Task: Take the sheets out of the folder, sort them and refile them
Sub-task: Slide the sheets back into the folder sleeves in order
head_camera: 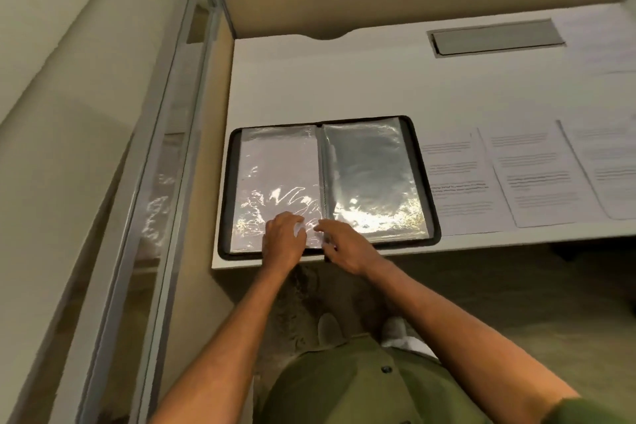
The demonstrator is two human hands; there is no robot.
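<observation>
Three printed sheets (537, 172) lie side by side on the white desk (344, 79) just right of the folder (328, 184), with a fourth sheet (605, 41) further back at the right edge, so we judge the emptying well under way. We read the folder's right-hand sleeve (373, 179) as empty, grey and see-through, while the left-hand sleeve (278, 169) shows white, as if a page is inside. Sorting and refiling look not yet begun.

We have the folder open flat near the desk's front edge, a dark-rimmed rectangle with rounded corners. Its plastic pockets are glossy and crinkled, throwing bright glare near the bottom. The sheets look thin, matte, and printed with blurred lines of text.

Our left hand (284, 237) rests on the lower left sleeve, fingers curled onto the plastic; whether it pinches anything we cannot tell. Our right hand (340, 244) sits just beside it at the spine, fingertips bent down onto the sleeve's bottom edge; its grip is equally unclear
</observation>
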